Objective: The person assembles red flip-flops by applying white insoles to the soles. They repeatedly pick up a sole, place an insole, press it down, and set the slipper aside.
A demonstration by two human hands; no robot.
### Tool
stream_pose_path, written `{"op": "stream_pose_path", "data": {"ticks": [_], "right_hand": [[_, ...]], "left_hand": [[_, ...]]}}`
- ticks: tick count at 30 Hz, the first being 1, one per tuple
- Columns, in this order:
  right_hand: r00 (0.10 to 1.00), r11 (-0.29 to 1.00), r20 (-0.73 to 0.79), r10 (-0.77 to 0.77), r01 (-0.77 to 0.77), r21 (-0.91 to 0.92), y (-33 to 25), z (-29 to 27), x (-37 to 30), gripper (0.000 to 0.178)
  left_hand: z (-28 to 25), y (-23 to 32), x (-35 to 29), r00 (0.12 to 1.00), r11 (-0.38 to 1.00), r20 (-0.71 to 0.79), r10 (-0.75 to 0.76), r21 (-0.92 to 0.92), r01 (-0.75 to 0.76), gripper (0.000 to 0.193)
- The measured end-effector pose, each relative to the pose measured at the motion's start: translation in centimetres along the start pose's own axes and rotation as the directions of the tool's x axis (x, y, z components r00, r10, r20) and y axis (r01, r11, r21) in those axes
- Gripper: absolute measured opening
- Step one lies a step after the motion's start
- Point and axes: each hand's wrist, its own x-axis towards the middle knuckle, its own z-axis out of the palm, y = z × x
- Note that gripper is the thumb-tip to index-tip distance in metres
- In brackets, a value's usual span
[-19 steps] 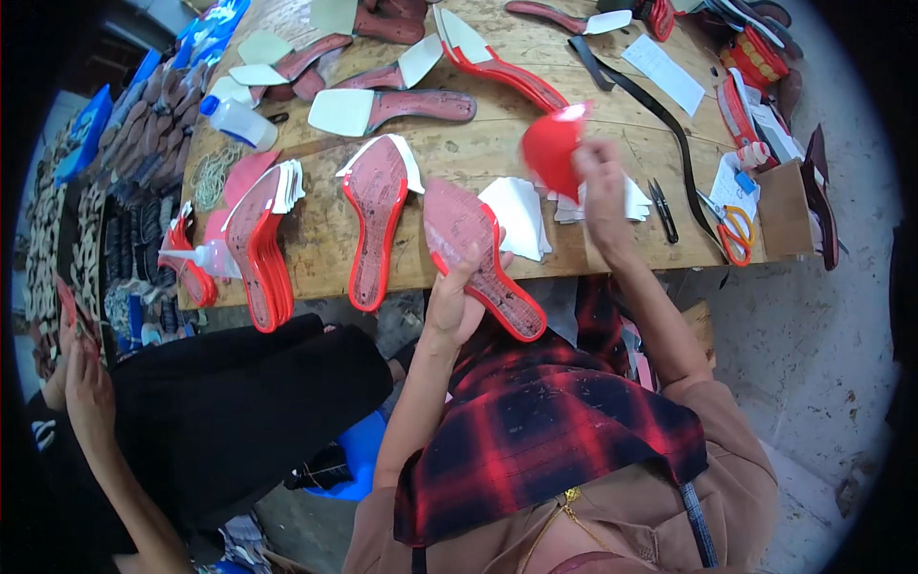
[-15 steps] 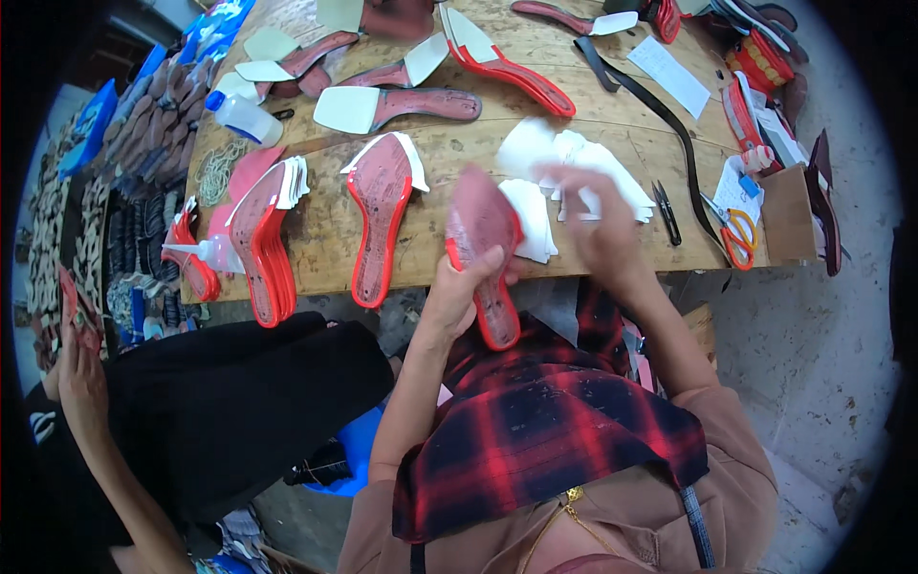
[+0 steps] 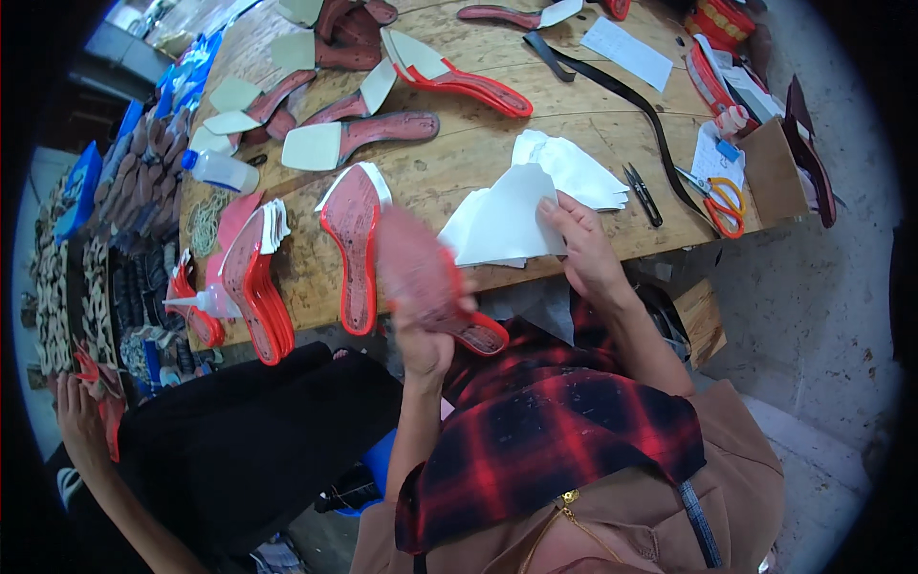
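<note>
My left hand (image 3: 426,342) grips a red-edged shoe insole (image 3: 413,260) near its narrow heel part; the insole is smeared by motion and leans to the left. In my right hand (image 3: 591,251) a thin white piece (image 3: 514,218), rounded on one side, is pinched between thumb and fingers. It hangs over the table's front edge, beside the insole but apart from it. Behind it lies a pile of similar white pieces (image 3: 574,172). Left of my left hand, a single red-edged insole (image 3: 350,251) with a white lining under its toe lies on the table.
A stack of lined insoles (image 3: 252,287) and a dropper bottle (image 3: 215,303) sit at the left. Unedged insoles (image 3: 397,129) lie farther back. Thread snips (image 3: 644,195), a black strap (image 3: 631,96) and orange-handled scissors (image 3: 724,208) are at the right. A co-worker's hand (image 3: 81,411) shows at far left.
My right hand, blurred over the white pile before, now holds one white piece near the table edge. The insole in my left hand has moved left and tilted. The whole view has shifted.
</note>
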Motion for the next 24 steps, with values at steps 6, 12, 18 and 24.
{"op": "stream_pose_path", "data": {"ticks": [6, 12, 18, 24], "right_hand": [[0.949, 0.9, 0.201, 0.243, -0.298, 0.319, -2.1, 1.9, -1.2, 0.04], [0.93, 0.872, 0.266, 0.253, -0.338, 0.354, -2.2, 2.7, -2.3, 0.038], [0.928, 0.864, 0.248, 0.276, -0.353, 0.359, -1.9, 3.5, -2.3, 0.036], [0.922, 0.866, 0.279, 0.269, -0.359, 0.349, -1.0, 3.0, -2.1, 0.035]], "left_hand": [[2.4, 0.9, -2.6, 0.945, 0.833, 0.161, -0.286, 0.529, 0.162, 0.039], [2.0, 0.9, -1.7, 0.922, 0.778, 0.099, -0.373, 0.574, 0.254, 0.032], [1.0, 0.6, -1.8, 0.92, 0.807, 0.11, -0.377, 0.525, 0.269, 0.031], [0.4, 0.0, -1.4, 0.934, 0.802, 0.07, -0.351, 0.536, 0.262, 0.041]]}}
